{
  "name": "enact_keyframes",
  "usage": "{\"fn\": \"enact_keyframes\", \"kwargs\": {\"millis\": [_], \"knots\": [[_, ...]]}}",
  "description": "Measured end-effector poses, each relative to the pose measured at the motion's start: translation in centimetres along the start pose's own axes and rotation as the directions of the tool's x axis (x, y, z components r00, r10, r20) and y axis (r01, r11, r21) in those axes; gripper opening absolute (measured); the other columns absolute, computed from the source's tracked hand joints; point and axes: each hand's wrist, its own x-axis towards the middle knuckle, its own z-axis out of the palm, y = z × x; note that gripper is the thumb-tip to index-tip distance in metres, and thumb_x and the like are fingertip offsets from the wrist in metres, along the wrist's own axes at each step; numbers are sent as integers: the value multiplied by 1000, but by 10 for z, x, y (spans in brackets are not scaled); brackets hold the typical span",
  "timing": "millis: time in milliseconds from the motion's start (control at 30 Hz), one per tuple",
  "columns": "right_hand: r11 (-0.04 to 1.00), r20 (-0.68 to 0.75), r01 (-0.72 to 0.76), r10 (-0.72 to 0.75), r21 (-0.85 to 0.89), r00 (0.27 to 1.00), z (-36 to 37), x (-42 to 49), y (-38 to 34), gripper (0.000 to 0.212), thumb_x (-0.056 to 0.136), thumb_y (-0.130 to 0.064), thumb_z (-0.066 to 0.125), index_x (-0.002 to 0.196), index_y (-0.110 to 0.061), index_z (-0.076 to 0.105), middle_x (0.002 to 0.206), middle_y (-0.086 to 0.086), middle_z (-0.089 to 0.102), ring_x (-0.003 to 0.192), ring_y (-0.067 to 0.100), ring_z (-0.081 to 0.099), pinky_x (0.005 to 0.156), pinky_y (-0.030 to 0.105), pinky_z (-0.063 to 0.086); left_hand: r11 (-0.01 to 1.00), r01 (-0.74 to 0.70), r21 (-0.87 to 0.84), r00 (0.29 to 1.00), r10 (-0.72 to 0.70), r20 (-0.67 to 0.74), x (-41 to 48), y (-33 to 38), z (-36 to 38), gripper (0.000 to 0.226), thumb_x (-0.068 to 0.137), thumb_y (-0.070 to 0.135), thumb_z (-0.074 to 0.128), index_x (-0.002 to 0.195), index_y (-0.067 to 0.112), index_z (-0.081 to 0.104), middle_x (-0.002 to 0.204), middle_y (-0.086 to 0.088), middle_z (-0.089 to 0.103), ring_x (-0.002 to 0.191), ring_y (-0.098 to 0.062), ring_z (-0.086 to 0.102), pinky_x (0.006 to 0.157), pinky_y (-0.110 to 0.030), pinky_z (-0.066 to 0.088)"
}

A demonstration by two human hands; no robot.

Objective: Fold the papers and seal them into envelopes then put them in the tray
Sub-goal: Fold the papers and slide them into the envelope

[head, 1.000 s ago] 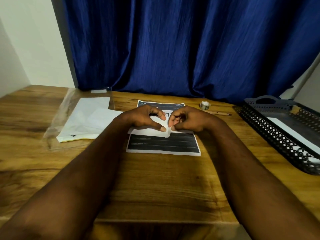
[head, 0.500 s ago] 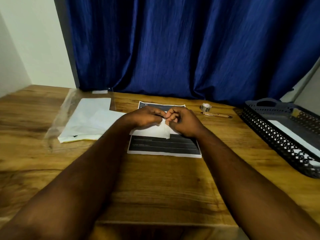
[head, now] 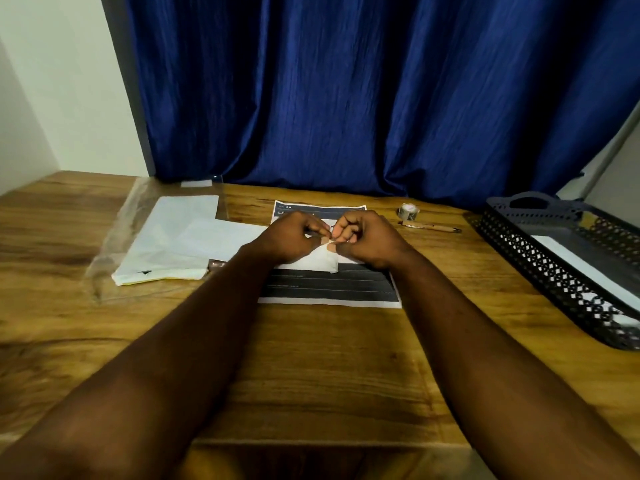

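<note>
A small white envelope (head: 320,261) lies on top of a dark printed sheet (head: 332,289) in the middle of the wooden table. My left hand (head: 294,237) and my right hand (head: 363,239) meet over its top edge, fingers curled, both pinching it where the thumbs touch. What exactly sits between the fingertips is hidden. A black mesh tray (head: 554,271) stands at the right with a white envelope (head: 588,268) lying in it. A stack of white envelopes (head: 173,237) rests on a clear plastic sleeve (head: 114,244) at the left.
A roll of tape (head: 408,211) and a pen (head: 433,227) lie behind my right hand. A blue curtain (head: 346,98) hangs along the back edge of the table. Bare wood stretches between the printed sheet and the near edge.
Both hands have drawn closer together and curled tighter over the envelope's top edge. The envelope has hardly shifted.
</note>
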Motion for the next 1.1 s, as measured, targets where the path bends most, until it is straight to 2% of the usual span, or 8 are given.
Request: {"fn": "enact_keyframes", "kwargs": {"millis": [333,433,533,633,767,867,967,1100], "knots": [[997,401,-76,71,-4,914,-16,-2,-23,41,75,-8,95,108,0,72,94,17,77,84,21,74,83,35,61,998,28,60,999,-27,-16,1,-1,1,25,100,19,69,123,21,77,131,6,71,118,-8,62,95,-22,46],[993,351,-119,114,-7,930,-16,-4,-22,51,68,-16,100,111,-9,73,98,16,78,82,20,73,82,39,60,985,0,172,1000,2,-12,0,-3,0,35,99,27,70,133,22,70,136,2,68,116,-11,61,95,-26,49],[990,279,-143,138,-2,950,-14,-6,-17,66,53,-36,106,109,-22,74,89,5,75,77,18,67,76,42,55,956,92,279,995,-74,-75,2,-11,-7,57,94,59,67,141,27,61,137,1,62,116,-18,57,96,-39,54],[984,237,-171,152,60,960,-10,-6,-15,60,62,-36,103,110,-18,72,86,2,73,74,16,65,69,35,55,918,151,367,988,-125,-95,3,-22,-16,68,80,84,61,121,31,67,122,2,65,112,-21,57,91,-43,54],[970,71,-219,212,103,975,-6,-5,-15,45,83,-46,88,114,-20,69,90,3,70,74,14,60,61,27,51,964,137,226,988,-117,-102,1,-32,-12,52,81,74,73,102,27,63,100,7,64,95,-18,59,79,-38,49],[939,-41,-256,272,229,961,-6,-2,-14,27,104,-32,66,123,-13,65,114,7,71,82,15,61,57,16,53,974,128,189,989,-111,-95,1,-29,-9,49,84,71,72,87,24,58,87,3,64,84,-18,57,72,-37,43],[929,-63,-264,289,259,955,-6,0,-12,24,107,-19,62,129,-11,64,120,6,68,85,14,61,56,12,52,963,116,241,990,-94,-101,2,-27,-7,47,89,70,68,84,25,58,87,2,61,88,-20,55,74,-37,43],[924,1,-290,299,248,954,-8,2,-11,37,101,-16,70,138,-17,62,124,9,69,95,21,69,89,33,61,960,7,280,986,40,-164,5,-20,-11,39,97,63,60,87,25,56,95,4,57,96,-19,51,84,-39,38]]}}
